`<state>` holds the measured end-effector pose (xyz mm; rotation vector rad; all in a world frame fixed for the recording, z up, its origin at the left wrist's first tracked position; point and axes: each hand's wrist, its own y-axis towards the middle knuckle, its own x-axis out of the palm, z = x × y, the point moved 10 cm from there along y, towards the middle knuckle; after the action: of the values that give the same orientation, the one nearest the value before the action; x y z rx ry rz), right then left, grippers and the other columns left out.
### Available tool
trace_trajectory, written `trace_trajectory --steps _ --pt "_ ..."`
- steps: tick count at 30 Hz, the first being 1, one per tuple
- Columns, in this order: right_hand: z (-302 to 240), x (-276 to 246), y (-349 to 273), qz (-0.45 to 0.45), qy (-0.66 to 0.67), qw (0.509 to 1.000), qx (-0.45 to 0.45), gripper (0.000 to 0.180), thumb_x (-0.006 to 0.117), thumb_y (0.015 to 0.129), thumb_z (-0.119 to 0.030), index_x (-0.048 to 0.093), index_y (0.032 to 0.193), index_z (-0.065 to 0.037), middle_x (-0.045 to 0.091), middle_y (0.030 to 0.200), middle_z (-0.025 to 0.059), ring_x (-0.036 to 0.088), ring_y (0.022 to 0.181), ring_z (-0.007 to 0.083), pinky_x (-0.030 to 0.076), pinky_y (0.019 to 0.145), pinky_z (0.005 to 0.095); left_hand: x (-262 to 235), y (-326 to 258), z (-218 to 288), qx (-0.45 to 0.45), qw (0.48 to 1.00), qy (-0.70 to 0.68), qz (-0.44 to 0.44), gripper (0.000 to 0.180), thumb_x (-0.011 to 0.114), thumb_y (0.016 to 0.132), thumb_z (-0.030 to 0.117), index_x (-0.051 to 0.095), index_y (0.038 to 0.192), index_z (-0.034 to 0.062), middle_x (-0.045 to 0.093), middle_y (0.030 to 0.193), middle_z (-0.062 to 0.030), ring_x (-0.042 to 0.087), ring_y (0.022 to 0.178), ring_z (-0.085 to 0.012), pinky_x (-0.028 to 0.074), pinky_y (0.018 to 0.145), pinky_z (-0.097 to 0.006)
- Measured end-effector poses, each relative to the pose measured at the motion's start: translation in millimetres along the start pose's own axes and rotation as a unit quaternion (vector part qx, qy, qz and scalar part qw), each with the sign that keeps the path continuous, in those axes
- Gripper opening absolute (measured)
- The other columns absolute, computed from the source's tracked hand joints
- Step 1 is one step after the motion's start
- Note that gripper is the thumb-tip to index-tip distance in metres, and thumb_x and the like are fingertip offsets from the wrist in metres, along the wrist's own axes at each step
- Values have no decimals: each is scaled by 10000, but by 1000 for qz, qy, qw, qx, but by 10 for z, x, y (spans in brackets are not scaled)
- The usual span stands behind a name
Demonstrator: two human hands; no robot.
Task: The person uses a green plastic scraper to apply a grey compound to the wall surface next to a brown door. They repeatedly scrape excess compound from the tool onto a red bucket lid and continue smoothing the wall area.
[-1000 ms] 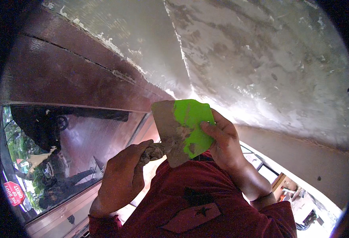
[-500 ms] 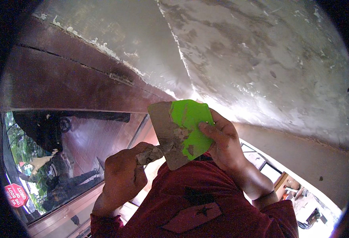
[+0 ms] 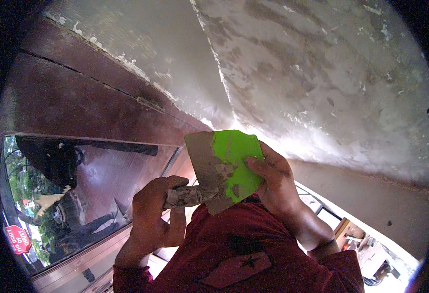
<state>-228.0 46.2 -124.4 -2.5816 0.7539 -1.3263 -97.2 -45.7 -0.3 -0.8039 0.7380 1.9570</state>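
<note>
Left hand is closed around a putty-caked scraper, right hand pinches a green plastic spreader by its back edge, both touching at chest height. Looks light, a bit flexy, and slippery where the filler's wet, so grip the clean green part. Behind is the patchy plastered wall.

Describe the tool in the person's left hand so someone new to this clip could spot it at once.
Start at the patchy plastered wall, then drop to the bright green plastic scraper in the right hand. Meeting its grey-smeared lower edge is the putty knife gripped by the left hand. It alone is caked all over in grey filler.
</note>
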Motion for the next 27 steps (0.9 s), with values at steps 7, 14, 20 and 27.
trace_trajectory --steps 7,14,20,27 --pt "0 14 17 7 -2 1000 -9 380 523 931 -96 453 1291 5 595 1154 105 617 976 193 545 772 317 71 -4 -100 -65 994 -88 -13 282 624 835 160 524 1032 -15 603 859 -162 624 717 -231 495 634 -311" --pt "-30 -19 33 18 -54 998 -9 373 504 933 -83 450 1290 14 599 1143 107 629 942 192 547 760 306 63 -64 -99 -60 993 -104 3 248 583 841 72 483 1055 -5 599 897 -168 625 731 -195 497 607 -296" --pt "-29 -1 61 20 -40 999 -16 365 494 942 -99 450 1286 18 600 1134 114 633 933 190 558 743 311 48 35 17 -25 996 -85 -28 330 626 788 41 519 1097 -1 603 930 -169 629 739 -225 497 601 -312" --pt "-42 41 66 12 -43 999 -16 379 514 941 -128 451 1288 11 598 1144 118 632 943 195 562 747 317 40 24 -16 -30 999 -32 -18 299 685 743 35 584 1025 19 615 862 -160 624 734 -303 501 623 -353"
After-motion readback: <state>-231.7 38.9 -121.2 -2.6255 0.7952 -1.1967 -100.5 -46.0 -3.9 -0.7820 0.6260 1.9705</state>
